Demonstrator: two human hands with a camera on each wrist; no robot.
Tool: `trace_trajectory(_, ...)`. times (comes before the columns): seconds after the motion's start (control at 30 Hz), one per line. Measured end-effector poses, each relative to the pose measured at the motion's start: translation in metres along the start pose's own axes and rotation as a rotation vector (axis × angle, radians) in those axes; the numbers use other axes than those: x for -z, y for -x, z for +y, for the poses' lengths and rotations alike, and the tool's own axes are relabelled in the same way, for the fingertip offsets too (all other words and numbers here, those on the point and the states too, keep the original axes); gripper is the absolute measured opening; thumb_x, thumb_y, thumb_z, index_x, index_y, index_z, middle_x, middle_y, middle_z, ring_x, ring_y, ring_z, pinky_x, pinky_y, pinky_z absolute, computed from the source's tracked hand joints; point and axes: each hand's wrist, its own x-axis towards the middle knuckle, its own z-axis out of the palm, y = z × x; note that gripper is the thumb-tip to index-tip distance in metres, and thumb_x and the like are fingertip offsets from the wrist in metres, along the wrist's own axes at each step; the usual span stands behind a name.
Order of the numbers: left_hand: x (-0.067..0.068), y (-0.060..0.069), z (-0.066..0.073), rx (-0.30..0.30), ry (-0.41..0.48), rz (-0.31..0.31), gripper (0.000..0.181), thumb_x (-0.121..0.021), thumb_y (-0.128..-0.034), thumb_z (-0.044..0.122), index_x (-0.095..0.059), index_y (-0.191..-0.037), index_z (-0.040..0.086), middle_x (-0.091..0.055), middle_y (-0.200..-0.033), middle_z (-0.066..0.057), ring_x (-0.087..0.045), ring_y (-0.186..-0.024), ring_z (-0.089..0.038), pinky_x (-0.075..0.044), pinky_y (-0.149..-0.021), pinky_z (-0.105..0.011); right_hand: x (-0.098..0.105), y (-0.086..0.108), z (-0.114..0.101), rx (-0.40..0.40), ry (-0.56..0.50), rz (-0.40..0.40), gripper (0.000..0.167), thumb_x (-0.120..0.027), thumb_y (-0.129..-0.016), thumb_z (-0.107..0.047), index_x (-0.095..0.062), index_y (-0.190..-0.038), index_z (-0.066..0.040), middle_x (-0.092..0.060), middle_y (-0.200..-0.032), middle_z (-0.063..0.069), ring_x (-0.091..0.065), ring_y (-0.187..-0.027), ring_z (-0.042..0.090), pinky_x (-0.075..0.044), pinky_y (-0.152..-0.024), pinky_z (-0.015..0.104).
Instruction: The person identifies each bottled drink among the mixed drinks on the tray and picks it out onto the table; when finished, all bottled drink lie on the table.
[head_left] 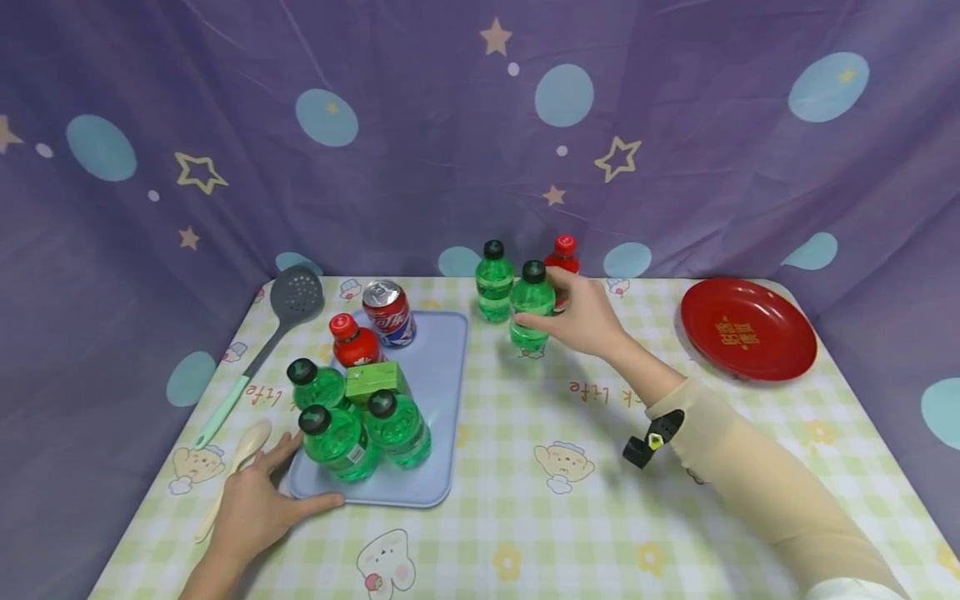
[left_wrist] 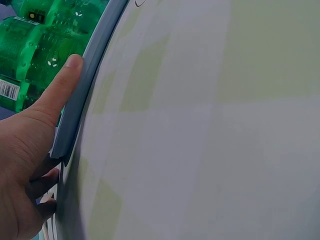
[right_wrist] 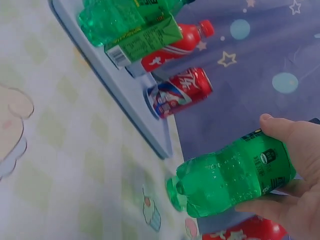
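My right hand (head_left: 581, 312) grips a green soda bottle (right_wrist: 230, 172) with a black cap, thumb on one side and fingers on the other. Its base looks a little raised from the table in the right wrist view. Just behind stand another green bottle (head_left: 494, 287) and a red-capped bottle (head_left: 565, 247), partly hidden by the hand. My left hand (head_left: 255, 504) holds the near left corner of a blue-grey tray (head_left: 438, 400); in the left wrist view the thumb (left_wrist: 62, 90) lies along its rim. On the tray are three green bottles (head_left: 341, 446), a green carton (head_left: 375, 382), a red bottle (head_left: 355, 343) and a cola can (head_left: 390, 314).
A grey slotted spatula (head_left: 296, 293) with a mint handle lies left of the tray. Nearer, a pale wooden spoon (head_left: 251, 439) lies beside my left hand. A red plate (head_left: 750, 329) sits at the far right. A purple curtain (head_left: 420, 183) hangs behind the checked tablecloth (head_left: 510, 475).
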Motion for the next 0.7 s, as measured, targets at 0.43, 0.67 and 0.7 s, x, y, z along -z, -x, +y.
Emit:
trace_trajectory(0.43,0.000,0.000,-0.004,-0.008,-0.001,0.009,0.118,-0.105,-0.0455,0.058,-0.067,-0.138,-0.005,-0.067,-0.133,-0.035,-0.051,-0.128,-0.071,-0.051,-0.093,-0.078,0.031,0.010,0.028,-0.080,0.005,0.029,0.054,-0.094,-0.082,-0.025,-0.070,-0.128,-0.009,-0.076,-0.115,0.010,-0.079,-0.105,0.031,-0.064,-0.095,0.047)
trace_trajectory(0.67,-0.001,0.001,-0.004,-0.001,0.008,0.009,0.118,-0.105,-0.0461,0.057,-0.066,-0.139,-0.005,-0.066,-0.135,-0.035,-0.052,-0.125,-0.073,-0.051,-0.094,-0.078,0.050,0.015,0.048,-0.176,0.073,0.035,0.053,-0.093,-0.084,-0.030,-0.069,-0.126,-0.008,-0.075,-0.116,0.013,-0.077,-0.112,0.039,-0.062,-0.099,0.054)
trace_trajectory(0.7,-0.001,0.001,-0.004,0.001,0.009,0.007,0.118,-0.105,-0.0464,0.058,-0.066,-0.139,-0.005,-0.066,-0.136,-0.035,-0.052,-0.125,-0.073,-0.050,-0.094,-0.078,0.052,0.016,0.051,-0.192,0.078,0.035,0.055,-0.092,-0.084,-0.031,-0.068,-0.127,-0.008,-0.075,-0.119,0.014,-0.076,-0.113,0.040,-0.061,-0.100,0.055)
